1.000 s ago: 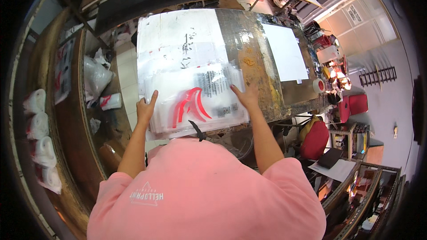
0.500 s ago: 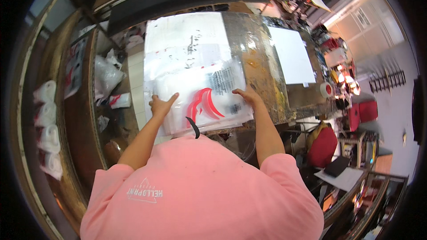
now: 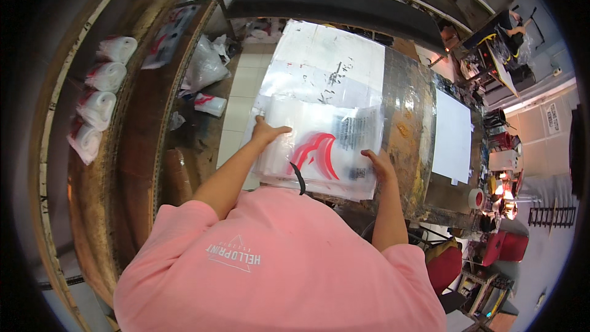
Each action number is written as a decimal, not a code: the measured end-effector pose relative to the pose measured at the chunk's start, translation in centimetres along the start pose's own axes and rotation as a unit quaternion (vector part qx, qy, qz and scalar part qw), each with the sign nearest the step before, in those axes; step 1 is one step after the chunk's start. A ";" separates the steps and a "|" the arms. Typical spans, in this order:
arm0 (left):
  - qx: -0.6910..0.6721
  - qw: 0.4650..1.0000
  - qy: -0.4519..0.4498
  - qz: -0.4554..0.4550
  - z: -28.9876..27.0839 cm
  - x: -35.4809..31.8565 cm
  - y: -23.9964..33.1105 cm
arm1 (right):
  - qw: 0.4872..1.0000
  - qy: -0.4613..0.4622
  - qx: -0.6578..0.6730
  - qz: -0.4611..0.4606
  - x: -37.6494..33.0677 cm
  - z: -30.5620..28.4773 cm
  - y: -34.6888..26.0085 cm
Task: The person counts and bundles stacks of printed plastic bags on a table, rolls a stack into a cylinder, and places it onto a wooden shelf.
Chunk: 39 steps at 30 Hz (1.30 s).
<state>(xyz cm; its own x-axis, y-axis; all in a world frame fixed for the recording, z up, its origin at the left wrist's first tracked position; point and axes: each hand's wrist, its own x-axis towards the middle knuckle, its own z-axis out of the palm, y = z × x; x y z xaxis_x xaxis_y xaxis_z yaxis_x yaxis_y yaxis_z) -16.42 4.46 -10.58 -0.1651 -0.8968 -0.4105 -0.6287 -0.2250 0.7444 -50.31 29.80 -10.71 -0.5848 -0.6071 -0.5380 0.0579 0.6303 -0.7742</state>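
A stack of clear plastic bags (image 3: 279, 154) with a red curved print and dark lettering lies in front of me on a white board (image 3: 332, 43). At its left edge is my left hand (image 3: 268, 133), thumb stretched over the top sheet and fingers along the side. My right hand (image 3: 381, 164) grips the opposite edge, thumb on top; its other fingers are partly hidden. Between the hands the bags lie nearly flat, their layered edges slightly uneven. A dark strap (image 3: 297, 177) hangs in front of the near edge.
The board rests on a stained worktable (image 3: 405, 129). A white sheet (image 3: 452, 138) lies to the right, with a tape roll (image 3: 475, 198) beyond it. Rolled plastic bags (image 3: 98, 109) line a wooden shelf (image 3: 110, 209) at left. A dark beam (image 3: 338, 12) crosses the far side.
The view has swung left, so the table appears farther right. The stack's right edge lies closer in line with the board's, and my left hand is nearer the far left corner.
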 end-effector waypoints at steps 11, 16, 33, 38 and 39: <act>-0.219 0.965 -0.136 -0.045 -1.3 0.4 -0.9 | 0.951 0.159 -0.240 -0.111 -4.2 3.5 -5.0; -0.216 0.958 -0.158 -0.101 -1.9 -1.3 1.3 | 0.925 0.148 -0.338 -0.093 -8.6 13.6 -8.8; 0.027 0.992 -0.126 0.018 1.1 -2.7 3.6 | 0.998 -0.053 -0.036 0.005 -3.9 9.2 -4.7; -0.096 0.983 -0.157 -0.018 0.0 -2.2 2.3 | 0.994 -0.038 -0.105 0.012 -4.2 11.3 -6.1; -0.080 0.985 -0.150 -0.002 -0.2 -2.5 2.5 | 0.993 -0.025 -0.115 0.006 -4.3 11.6 -6.3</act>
<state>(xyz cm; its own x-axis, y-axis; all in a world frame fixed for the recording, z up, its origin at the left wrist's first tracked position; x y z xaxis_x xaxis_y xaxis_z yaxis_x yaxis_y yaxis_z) -17.42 6.10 -7.62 -0.3954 -0.7481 -0.5330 -0.5066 -0.3064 0.8059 -38.73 22.83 -7.37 -0.5437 -0.6188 -0.5669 -0.1253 0.7278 -0.6742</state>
